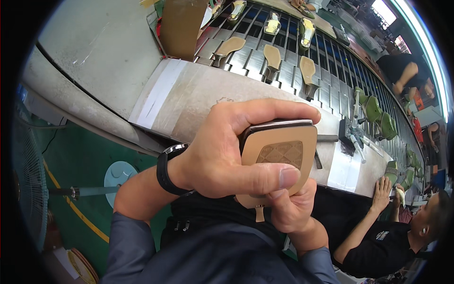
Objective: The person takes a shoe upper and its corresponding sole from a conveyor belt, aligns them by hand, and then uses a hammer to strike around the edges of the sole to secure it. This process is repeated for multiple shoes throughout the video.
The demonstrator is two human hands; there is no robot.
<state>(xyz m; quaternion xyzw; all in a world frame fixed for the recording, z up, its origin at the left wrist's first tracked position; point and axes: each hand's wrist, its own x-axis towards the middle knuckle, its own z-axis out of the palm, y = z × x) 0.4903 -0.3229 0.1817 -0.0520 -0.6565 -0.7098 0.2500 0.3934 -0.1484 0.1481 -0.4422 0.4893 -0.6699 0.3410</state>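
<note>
Both my hands hold a tan shoe sole (305, 156) in front of my body, above the near edge of the bench. Its face is turned up and carries a darker patch with a diamond pattern. A dark, glossy layer shows along its far edge. My left hand (227, 146) wraps the left and far sides, thumb lying across the face and index finger along the far edge. My right hand (295, 210) grips the near right end, its thumb close to my left thumb. The right fingers are mostly hidden beneath the sole. A small tan tab sticks out at the near end.
Past the pale bench ledge (208, 90) runs a slatted conveyor (288, 75) with tan heeled soles (272, 57) and green shoes (374, 110). A metal-headed tool (326, 138) and a black tool holder (347, 132) are close right. A co-worker (392, 241) works at right; a fan (33, 175) stands left.
</note>
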